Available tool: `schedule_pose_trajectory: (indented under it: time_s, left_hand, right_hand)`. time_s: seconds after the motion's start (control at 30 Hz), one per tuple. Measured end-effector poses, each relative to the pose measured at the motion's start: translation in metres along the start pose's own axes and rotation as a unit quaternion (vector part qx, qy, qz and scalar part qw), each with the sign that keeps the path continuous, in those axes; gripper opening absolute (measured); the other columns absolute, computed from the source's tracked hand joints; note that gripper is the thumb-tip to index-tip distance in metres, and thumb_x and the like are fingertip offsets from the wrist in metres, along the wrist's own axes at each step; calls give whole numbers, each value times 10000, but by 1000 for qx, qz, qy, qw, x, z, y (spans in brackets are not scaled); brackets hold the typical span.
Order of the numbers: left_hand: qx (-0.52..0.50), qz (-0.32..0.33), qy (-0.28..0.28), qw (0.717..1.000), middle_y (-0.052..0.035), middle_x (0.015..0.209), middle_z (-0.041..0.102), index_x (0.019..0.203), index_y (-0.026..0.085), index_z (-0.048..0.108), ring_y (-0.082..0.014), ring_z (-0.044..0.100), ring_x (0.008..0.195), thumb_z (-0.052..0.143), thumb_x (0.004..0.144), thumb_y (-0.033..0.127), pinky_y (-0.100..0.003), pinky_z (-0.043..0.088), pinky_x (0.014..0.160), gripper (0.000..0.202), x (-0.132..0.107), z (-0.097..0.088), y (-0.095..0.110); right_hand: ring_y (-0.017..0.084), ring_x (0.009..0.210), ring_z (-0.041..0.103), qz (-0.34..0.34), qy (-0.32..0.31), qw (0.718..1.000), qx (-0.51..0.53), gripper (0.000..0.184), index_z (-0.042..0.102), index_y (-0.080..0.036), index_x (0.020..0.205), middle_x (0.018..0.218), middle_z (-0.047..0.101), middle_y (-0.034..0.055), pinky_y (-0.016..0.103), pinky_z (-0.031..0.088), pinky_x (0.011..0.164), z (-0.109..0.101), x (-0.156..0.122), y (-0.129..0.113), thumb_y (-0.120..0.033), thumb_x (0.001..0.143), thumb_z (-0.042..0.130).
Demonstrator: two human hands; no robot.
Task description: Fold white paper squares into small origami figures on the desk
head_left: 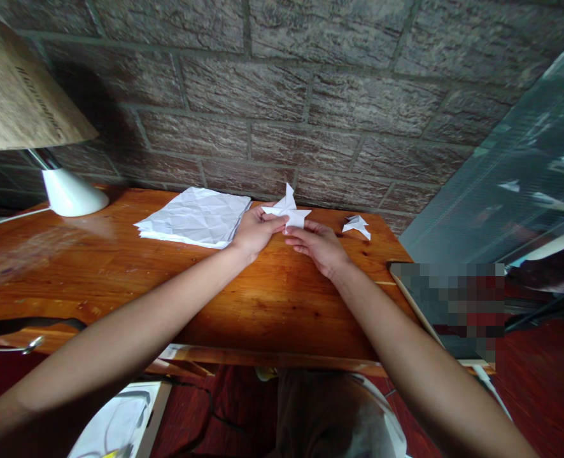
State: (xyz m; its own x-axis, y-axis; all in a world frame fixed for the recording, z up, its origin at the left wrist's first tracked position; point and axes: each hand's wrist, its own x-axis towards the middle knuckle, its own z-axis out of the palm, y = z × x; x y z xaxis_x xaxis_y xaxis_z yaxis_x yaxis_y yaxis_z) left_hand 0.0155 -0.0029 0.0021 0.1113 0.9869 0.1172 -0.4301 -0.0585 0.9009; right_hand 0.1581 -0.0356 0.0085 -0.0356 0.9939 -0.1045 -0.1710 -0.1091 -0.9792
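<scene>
A white folded paper figure (288, 210) with pointed flaps is held just above the wooden table (119, 273), near the far edge by the brick wall. My left hand (256, 230) pinches its left side with thumb and fingers. From the right, my right hand (317, 245) grips its lower edge, fingers curled. A stack of creased white paper sheets (196, 217) lies just left of my left hand. To the right of my right hand, a smaller folded paper piece (357, 225) rests on the table.
A lamp with a white base (69, 191) and a tan shade (19, 89) stands at the table's far left. A brick wall (282, 95) runs behind. A glass panel (515, 191) rises on the right, with a blurred flat object (449, 305) at the table's right edge.
</scene>
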Motion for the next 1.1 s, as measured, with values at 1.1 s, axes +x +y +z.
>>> schedule_pose_trajectory:
  time_s: [1.1]
  left_hand:
    - [106, 62, -36, 992, 34, 651, 702, 995, 170, 674, -125, 619, 604, 878, 619, 266, -244, 470, 663, 438, -1, -1, 4]
  right_hand:
    - [154, 804, 690, -138, -3, 985, -101, 321, 752, -210, 837, 836, 773, 9, 270, 545, 767, -16, 6, -4, -503, 721, 817]
